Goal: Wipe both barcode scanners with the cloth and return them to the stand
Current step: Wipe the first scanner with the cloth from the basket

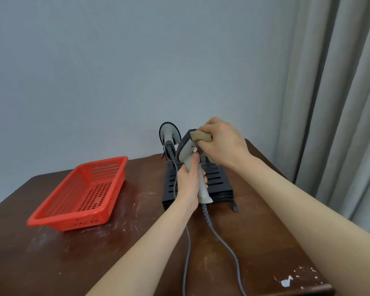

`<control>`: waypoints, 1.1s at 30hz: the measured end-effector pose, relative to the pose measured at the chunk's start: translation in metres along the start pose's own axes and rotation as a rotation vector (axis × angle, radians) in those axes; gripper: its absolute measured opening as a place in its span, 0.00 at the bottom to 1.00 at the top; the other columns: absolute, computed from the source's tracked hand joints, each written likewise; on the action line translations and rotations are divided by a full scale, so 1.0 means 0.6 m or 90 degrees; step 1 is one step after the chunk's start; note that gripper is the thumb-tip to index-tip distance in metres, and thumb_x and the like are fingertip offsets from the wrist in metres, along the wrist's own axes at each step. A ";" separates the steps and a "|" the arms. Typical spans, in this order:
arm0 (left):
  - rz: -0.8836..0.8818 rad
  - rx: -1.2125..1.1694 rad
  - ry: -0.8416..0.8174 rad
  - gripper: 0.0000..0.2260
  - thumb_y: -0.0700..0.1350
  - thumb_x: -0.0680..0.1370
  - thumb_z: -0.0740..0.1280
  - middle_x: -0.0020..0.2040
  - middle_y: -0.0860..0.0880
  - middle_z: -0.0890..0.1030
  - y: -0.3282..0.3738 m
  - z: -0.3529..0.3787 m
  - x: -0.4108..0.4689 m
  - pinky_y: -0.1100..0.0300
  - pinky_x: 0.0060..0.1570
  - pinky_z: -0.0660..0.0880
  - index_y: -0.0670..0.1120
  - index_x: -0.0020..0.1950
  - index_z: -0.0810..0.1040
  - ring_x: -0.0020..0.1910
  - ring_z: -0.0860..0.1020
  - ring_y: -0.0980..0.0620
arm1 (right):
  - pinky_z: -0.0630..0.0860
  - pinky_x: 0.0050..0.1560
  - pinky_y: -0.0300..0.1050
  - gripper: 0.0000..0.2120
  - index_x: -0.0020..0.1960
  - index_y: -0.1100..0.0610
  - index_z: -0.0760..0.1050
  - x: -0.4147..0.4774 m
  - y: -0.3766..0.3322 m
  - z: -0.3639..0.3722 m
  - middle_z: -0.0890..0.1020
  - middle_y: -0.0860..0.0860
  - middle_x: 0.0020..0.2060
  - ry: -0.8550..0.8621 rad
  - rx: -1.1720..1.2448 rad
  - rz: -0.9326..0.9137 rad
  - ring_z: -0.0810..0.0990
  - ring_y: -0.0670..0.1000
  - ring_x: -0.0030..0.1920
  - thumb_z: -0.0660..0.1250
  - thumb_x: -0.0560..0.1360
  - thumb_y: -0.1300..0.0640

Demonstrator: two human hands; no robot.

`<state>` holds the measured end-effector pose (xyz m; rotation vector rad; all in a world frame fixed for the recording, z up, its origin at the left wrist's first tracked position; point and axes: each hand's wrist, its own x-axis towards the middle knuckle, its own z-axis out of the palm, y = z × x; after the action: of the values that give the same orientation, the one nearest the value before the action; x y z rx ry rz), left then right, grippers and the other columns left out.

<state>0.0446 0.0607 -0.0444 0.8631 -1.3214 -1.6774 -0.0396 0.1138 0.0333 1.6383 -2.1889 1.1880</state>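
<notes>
One red basket on table, left. One black stand; first scanner upright at its rear-left corner. Second scanner above stand: left hand curled round grip, right hand fingers pinching one cloth against head.

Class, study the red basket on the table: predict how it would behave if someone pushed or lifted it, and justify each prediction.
The red basket is probably light: it is thin perforated plastic with nothing visible inside. Its wide, flat base suggests it would slide across the table rather than tip. The thin walls may flex slightly if squeezed.
</notes>
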 end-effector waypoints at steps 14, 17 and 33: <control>-0.011 0.011 -0.004 0.15 0.57 0.78 0.64 0.30 0.48 0.73 -0.004 -0.001 0.001 0.60 0.28 0.70 0.46 0.41 0.73 0.26 0.71 0.53 | 0.65 0.33 0.39 0.10 0.40 0.51 0.80 0.001 -0.002 -0.008 0.76 0.48 0.44 -0.023 -0.019 0.017 0.75 0.52 0.43 0.60 0.74 0.57; -0.012 -0.001 -0.005 0.15 0.57 0.77 0.65 0.29 0.49 0.73 -0.002 -0.001 0.000 0.60 0.28 0.70 0.46 0.41 0.73 0.26 0.71 0.53 | 0.64 0.34 0.41 0.11 0.46 0.47 0.82 0.002 -0.001 -0.013 0.75 0.47 0.44 -0.020 -0.041 0.017 0.74 0.52 0.43 0.60 0.75 0.54; 0.008 0.031 0.003 0.14 0.57 0.77 0.66 0.30 0.48 0.73 -0.007 -0.010 0.005 0.61 0.27 0.70 0.46 0.43 0.74 0.26 0.72 0.53 | 0.64 0.34 0.42 0.09 0.39 0.45 0.77 0.001 0.026 -0.023 0.75 0.45 0.33 -0.054 -0.114 0.108 0.73 0.53 0.40 0.59 0.74 0.50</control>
<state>0.0477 0.0558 -0.0499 0.8855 -1.3658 -1.6386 -0.0576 0.1241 0.0355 1.4826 -2.4495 0.9429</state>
